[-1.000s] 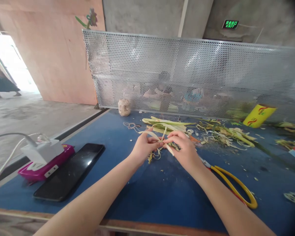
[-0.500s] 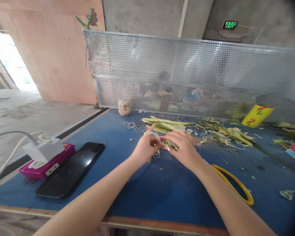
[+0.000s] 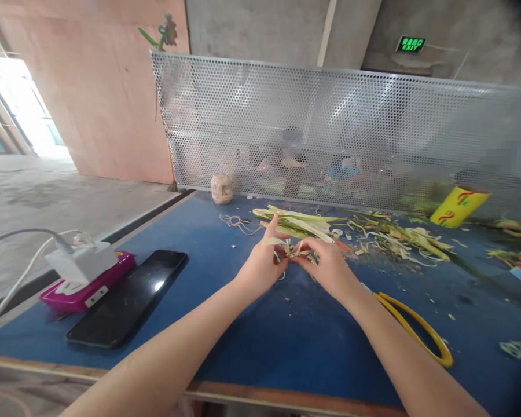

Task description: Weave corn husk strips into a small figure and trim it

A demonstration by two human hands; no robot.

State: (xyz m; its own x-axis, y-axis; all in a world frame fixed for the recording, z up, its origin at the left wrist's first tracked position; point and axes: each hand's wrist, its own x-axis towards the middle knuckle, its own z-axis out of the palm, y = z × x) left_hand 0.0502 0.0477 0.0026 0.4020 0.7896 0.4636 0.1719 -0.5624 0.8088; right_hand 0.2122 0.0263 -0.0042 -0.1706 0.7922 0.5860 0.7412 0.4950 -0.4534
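Observation:
Over the middle of the blue table, my left hand pinches a small piece of pale, husk-like leaf strips, its index finger pointing up and away. My right hand closes thumb and fingers on the same strips from the other side. The two hands' fingertips almost meet, and part of the strips is hidden behind them. Just beyond lie long pale green leaves. Yellow-handled scissors rest beside my right forearm, with their blades mostly hidden.
Leaf scraps litter the right side. A yellow packet and a wrapped roll stand near the perforated metal screen. At left are a phone, a purple power strip and a white charger. Thin string lies behind.
My right hand has drawn back slightly and its fingers now pinch at the tips. The strips between the hands show more openly; the whole view has shifted a little.

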